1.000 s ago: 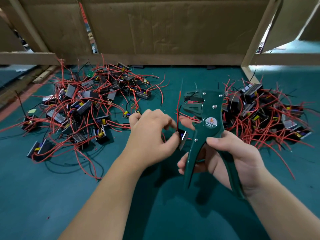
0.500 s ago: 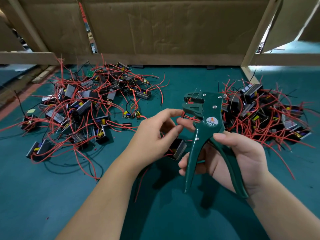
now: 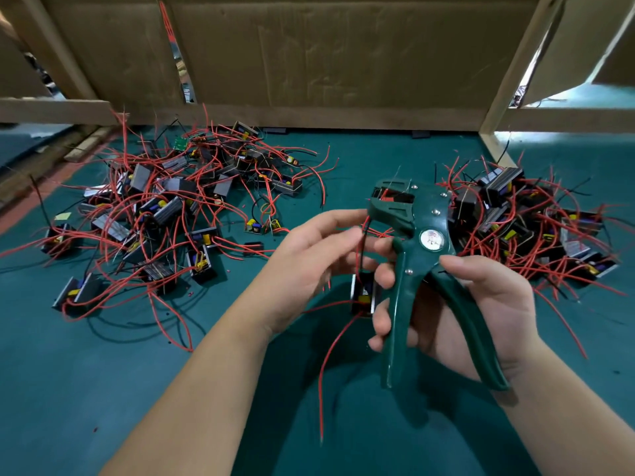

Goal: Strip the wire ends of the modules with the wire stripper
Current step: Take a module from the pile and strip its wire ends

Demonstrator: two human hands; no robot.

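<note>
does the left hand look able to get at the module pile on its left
Likely yes for reach: bare mat lies between the left hand and that pile. But its fingers seem to pinch the wires at the wire stripper, so they must let go first.

Teal tabletop point(image 3: 103, 389), cardboard wall point(image 3: 326, 56), wooden frame point(image 3: 515, 73)

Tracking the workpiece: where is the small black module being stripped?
Head view, centre: the small black module is between the left hand and right hand, below the green wire stripper.
</note>
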